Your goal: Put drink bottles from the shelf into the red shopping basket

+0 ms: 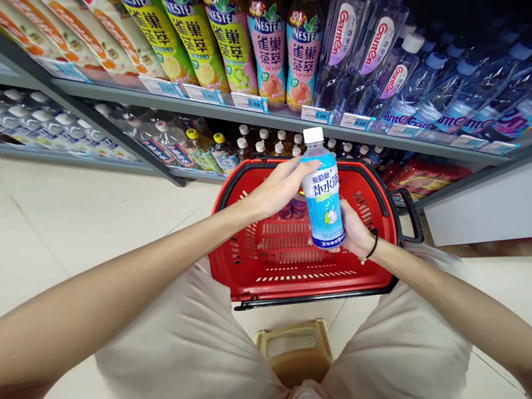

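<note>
This is a shop, in an aisle of bottled drinks. Grey shelves [287,117] hold stock in close rows, with like bottles side by side: Nestea teas [231,39], clear waters [380,45] and, lower down, white-capped drinks [50,121]. Orange-and-white packs [74,28] stand beside the teas. Price tags [250,103] line the shelf edge (one reads 3.50), which marks the goods as for sale. The slotted red basket [308,289] with a black handle [411,215] is the shopper's kind, and the floor [11,215] is pale tile.

two hands [278,188], one blue-labelled bottle [324,201], one basket [308,289], one stool [302,367], five front-row tea bottles [231,42]
</note>
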`<state>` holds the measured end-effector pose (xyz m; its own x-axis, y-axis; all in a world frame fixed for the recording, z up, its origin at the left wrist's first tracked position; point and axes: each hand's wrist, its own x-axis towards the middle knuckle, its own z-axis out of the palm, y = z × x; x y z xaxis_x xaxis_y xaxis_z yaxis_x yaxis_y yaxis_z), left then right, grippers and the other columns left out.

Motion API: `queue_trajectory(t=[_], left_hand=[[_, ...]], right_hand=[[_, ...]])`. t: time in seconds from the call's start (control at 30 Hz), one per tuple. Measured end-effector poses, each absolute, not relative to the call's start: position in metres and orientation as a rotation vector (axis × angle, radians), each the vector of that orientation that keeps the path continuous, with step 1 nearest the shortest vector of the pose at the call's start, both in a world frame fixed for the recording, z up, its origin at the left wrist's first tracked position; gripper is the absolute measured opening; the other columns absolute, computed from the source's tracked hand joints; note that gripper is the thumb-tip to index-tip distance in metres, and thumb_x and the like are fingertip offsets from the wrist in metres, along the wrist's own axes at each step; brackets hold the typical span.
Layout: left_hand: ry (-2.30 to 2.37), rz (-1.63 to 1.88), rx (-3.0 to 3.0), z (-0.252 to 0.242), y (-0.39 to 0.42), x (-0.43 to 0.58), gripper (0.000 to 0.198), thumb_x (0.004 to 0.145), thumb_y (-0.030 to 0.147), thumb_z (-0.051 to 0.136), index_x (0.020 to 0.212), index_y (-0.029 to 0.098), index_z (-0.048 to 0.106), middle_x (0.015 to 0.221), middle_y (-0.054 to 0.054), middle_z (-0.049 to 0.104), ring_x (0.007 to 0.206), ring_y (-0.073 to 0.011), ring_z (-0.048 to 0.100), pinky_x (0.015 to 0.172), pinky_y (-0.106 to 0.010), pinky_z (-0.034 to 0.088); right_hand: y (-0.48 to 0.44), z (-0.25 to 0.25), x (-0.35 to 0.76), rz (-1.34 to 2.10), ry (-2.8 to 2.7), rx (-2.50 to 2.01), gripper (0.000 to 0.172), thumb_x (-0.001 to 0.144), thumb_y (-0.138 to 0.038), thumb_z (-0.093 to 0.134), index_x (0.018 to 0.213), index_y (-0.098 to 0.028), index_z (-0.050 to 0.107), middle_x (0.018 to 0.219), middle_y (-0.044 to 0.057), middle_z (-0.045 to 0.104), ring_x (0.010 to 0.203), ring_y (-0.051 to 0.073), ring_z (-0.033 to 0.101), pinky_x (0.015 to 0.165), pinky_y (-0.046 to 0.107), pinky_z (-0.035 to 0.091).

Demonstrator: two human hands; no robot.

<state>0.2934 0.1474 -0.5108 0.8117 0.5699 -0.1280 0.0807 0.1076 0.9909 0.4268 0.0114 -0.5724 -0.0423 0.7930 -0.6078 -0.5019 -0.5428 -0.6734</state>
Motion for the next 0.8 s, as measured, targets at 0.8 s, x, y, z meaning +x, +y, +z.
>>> queue_trajectory(t=[0.8], left_hand=[[0.757,0.441,1.377,-0.509,0.147,0.301,0.042,0.099,0.052,0.055,0.106,0.012,0.068,0.103,-0.014,0.074,0.087,-0.0220,0.070,0.072,-0.033,0.057]], right_hand=[[0.007,-0.568,0.433,1.766,-0.502,-1.149,0.082,0.099,-0.078,0.023,0.107,-0.011,0.069,0.070,0.014,0.074,0.044,0.021,0.061,0.035,0.027,0.044]])
